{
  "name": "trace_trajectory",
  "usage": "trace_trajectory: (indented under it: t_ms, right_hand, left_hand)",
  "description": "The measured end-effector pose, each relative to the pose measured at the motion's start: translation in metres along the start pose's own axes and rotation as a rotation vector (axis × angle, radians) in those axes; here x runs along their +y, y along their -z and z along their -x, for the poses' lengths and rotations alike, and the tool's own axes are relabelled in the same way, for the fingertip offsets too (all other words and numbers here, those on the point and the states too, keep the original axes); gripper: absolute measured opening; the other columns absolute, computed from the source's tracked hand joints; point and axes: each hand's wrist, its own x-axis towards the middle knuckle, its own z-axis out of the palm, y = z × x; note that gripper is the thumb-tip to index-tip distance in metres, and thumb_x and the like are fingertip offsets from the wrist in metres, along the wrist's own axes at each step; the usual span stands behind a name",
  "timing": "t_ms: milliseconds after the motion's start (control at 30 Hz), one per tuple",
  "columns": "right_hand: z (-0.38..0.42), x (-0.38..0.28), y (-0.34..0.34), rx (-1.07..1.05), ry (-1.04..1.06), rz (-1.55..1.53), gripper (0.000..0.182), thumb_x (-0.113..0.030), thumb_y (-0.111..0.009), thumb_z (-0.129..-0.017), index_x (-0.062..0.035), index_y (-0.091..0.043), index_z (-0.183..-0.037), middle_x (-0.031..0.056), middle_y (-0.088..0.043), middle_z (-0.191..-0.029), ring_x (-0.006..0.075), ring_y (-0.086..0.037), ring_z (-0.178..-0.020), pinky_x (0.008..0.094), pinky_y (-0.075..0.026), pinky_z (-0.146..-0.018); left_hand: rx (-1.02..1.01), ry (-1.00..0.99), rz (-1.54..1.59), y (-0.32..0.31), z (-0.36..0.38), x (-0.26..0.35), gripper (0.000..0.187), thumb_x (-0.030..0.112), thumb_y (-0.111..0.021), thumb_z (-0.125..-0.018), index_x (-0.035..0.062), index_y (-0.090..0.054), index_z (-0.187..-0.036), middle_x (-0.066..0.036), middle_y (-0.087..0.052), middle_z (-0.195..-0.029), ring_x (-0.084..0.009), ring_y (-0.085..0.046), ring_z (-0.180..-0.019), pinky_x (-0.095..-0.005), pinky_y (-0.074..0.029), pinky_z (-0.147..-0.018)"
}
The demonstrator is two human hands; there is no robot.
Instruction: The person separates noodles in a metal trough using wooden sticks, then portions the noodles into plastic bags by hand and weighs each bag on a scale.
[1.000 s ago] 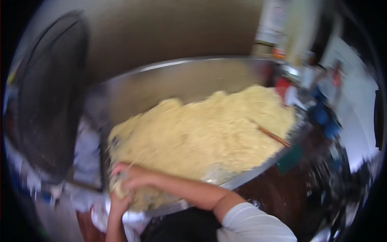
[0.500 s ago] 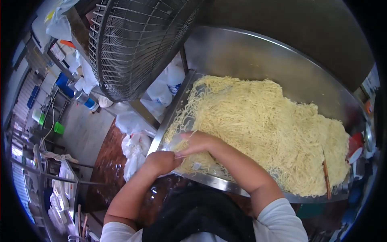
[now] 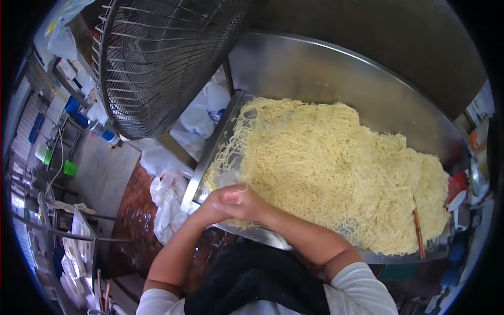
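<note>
My left hand [image 3: 212, 208] and my right hand [image 3: 247, 203] are closed together over the near left corner of a steel tray. The fingers overlap, and I cannot tell what is between them. Just beyond the knuckles shows a patch of translucent plastic [image 3: 229, 177], next to loose strands. A wide heap of pale yellow noodles [image 3: 320, 157] covers much of the steel tray [image 3: 294, 58], thinner towards the left edge. Both forearms reach in from below, the right one crossing the tray's front rim.
A large wire-caged fan [image 3: 157, 63] stands left of the tray. White plastic bags [image 3: 169, 202] lie below its left edge. A brown stick [image 3: 418, 233] rests on the noodles at the right, near a red and white container [image 3: 458, 189]. Racks [image 3: 79, 252] stand at far left.
My hands have come closer together; the right hand has drawn back from the noodles and now wraps against the left. The view has shifted slightly, moving the tray left.
</note>
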Motion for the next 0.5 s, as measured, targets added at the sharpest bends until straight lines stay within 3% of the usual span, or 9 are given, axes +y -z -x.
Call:
trace_trajectory:
  t_ms: [67,100,200,233,333,500]
  right_hand:
    - [-0.005,-0.006,0.010,-0.003,-0.108,0.024,0.034,-0.039,-0.068,-0.079,-0.0046,-0.063,-0.076,0.0124,-0.058,-0.072,0.0247,-0.061,-0.072,0.0331,-0.048,-0.068]
    - [-0.009,-0.007,0.016,-0.008,-0.160,0.034,0.034,-0.038,-0.069,-0.078,-0.0045,-0.063,-0.078,0.0120,-0.059,-0.074,0.0242,-0.060,-0.075,0.0327,-0.048,-0.071]
    - [-0.020,0.025,0.037,0.129,0.037,0.158,0.043,-0.041,-0.071,-0.075,-0.0048,-0.063,-0.097,0.0159,-0.061,-0.094,0.0285,-0.059,-0.095,0.0344,-0.047,-0.082]
    - [-0.018,0.035,0.044,0.004,-0.025,0.337,0.068,-0.048,-0.075,-0.072,-0.0075,-0.054,-0.123,0.0185,-0.054,-0.125,0.0307,-0.053,-0.114,0.0381,-0.042,-0.094]
    - [-0.021,0.050,0.036,-0.380,-0.378,0.354,0.083,-0.058,-0.074,-0.065,-0.0094,-0.051,-0.128,0.0213,-0.052,-0.129,0.0339,-0.050,-0.120,0.0387,-0.040,-0.099]
    - [-0.010,0.044,0.050,-0.497,-0.539,0.436,0.090,-0.063,-0.074,-0.062,-0.0065,-0.050,-0.127,0.0218,-0.057,-0.120,0.0347,-0.054,-0.112,0.0379,-0.041,-0.097]
  left_hand:
    - [0.000,-0.051,-0.130,-0.001,-0.004,-0.027,0.028,0.015,-0.069,-0.075,0.0046,-0.063,-0.101,-0.013,-0.067,-0.091,-0.0219,-0.065,-0.084,-0.0338,-0.051,-0.074]
    - [0.022,0.074,-0.507,0.005,0.001,-0.015,0.022,0.022,-0.065,-0.079,0.0048,-0.064,-0.093,-0.018,-0.066,-0.081,-0.0306,-0.066,-0.079,-0.0373,-0.050,-0.070]
    - [0.035,0.406,-0.579,0.020,0.007,0.028,0.028,0.032,-0.061,-0.080,0.0043,-0.063,-0.087,-0.022,-0.063,-0.075,-0.0369,-0.064,-0.076,-0.0423,-0.049,-0.068]
    - [-0.038,0.409,-0.741,0.025,0.009,0.034,0.033,0.036,-0.059,-0.079,0.0050,-0.064,-0.087,-0.019,-0.065,-0.080,-0.0352,-0.064,-0.079,-0.0442,-0.049,-0.071]
    - [-0.197,0.485,-1.090,0.034,0.015,0.042,0.033,0.035,-0.058,-0.079,0.0044,-0.065,-0.087,-0.018,-0.067,-0.086,-0.0343,-0.064,-0.083,-0.0428,-0.050,-0.075]
    - [-0.310,0.560,-1.137,0.046,0.028,0.041,0.036,0.039,-0.057,-0.080,0.0056,-0.065,-0.091,-0.017,-0.066,-0.094,-0.0340,-0.062,-0.092,-0.0442,-0.049,-0.080]
